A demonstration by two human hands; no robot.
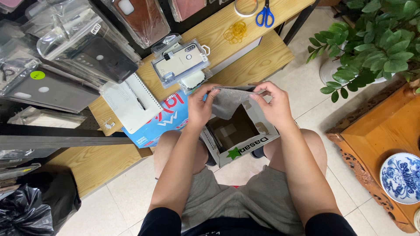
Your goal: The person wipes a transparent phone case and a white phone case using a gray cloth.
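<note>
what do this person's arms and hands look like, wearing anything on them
Both arms are bare from the upper arm down. Short black sleeves show at the bottom edge on each side. The left hand and right hand wear no gloves, and no watch, bracelet or ring shows on the wrists or fingers in the head view. No markings show on the arms.
</note>
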